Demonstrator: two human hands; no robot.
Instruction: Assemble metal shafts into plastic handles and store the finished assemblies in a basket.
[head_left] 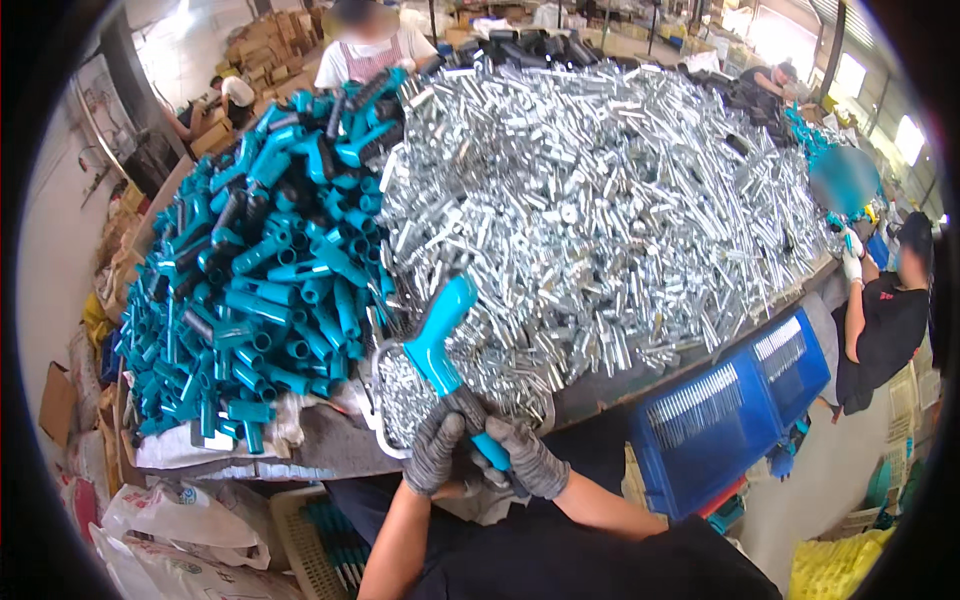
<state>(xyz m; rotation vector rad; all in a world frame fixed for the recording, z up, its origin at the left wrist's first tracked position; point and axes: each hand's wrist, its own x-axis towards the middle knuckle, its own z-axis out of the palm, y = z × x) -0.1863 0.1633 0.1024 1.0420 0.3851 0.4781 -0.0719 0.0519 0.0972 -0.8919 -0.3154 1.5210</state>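
Observation:
Both my hands wear grey-black gloves and meet near the front edge of the table. Between them is a teal and black plastic tool handle (pixel 432 352), its bent teal end pointing up and away from me. My left hand (pixel 433 455) is closed around the lower part from the left. From the right, my right hand (pixel 528 458) grips the teal lower end. The gloves partly hide that end. Just beyond my hands stands a pale tray (pixel 366 398) filled with small metal parts (pixel 404 385).
Teal and black handle pieces (pixel 262 270) are heaped on the left. A large mound of silvery metal parts (pixel 590 215) covers the middle. Blue crates (pixel 705 420) stand at right, near a gloved co-worker (pixel 885 320). A beige basket (pixel 300 545) is below left. Another person (pixel 370 55) is behind the heap.

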